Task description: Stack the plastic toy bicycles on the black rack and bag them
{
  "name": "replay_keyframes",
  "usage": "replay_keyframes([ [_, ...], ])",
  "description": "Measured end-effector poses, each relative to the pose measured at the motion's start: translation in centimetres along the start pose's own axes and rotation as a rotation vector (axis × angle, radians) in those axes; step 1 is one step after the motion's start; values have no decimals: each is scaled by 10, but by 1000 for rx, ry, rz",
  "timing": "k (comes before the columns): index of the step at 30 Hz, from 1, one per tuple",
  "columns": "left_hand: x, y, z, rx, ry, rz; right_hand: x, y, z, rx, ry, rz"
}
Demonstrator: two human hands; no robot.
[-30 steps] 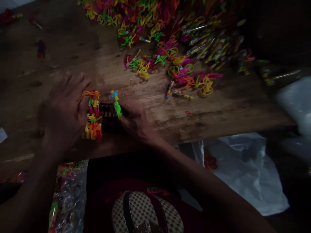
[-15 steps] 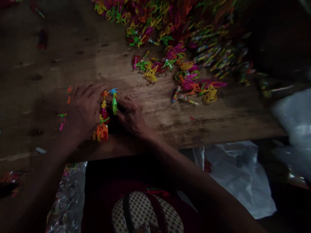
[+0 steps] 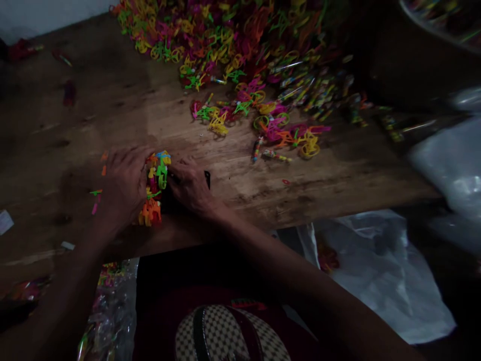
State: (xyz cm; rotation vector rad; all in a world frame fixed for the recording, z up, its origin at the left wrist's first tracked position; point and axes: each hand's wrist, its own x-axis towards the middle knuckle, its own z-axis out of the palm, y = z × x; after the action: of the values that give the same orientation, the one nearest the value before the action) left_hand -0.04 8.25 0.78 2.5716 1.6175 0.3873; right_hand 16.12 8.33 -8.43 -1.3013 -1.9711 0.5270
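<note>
A short row of small plastic toys, orange, yellow and red [image 3: 150, 208], stands near the table's front edge. My left hand [image 3: 126, 175] lies palm down along the row's left side, fingers curled against its far end; the fingertips are hidden. From the right, my right hand [image 3: 191, 183] pinches a green toy bicycle [image 3: 162, 174] at the row's far right, its thumb and fingers closed. Blue and yellow bits show on top of this toy. Beneath my right hand is a black flat object [image 3: 207, 178], mostly covered.
A big heap of colourful plastic toy bicycles [image 3: 225, 35] fills the back of the wooden table [image 3: 240, 185]. Patterned tubes [image 3: 319, 90] lie to its right. Loose orange pieces [image 3: 104, 163] are left of my left hand. Clear bags [image 3: 391, 271] hang below the front edge.
The green toy bicycle has moved left and tilted against the row, with my right hand following. More of the black object now shows behind that hand. The camera view has shifted.
</note>
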Motion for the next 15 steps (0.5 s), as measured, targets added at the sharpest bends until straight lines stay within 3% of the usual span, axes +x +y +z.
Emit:
replay_keyframes([
  [7,-1,-1,0,0,10,-3,1,4,5,5,1,-73],
  [15,-1,-1,0,-42,13,-12,-2,7,10,6,-33,-53],
])
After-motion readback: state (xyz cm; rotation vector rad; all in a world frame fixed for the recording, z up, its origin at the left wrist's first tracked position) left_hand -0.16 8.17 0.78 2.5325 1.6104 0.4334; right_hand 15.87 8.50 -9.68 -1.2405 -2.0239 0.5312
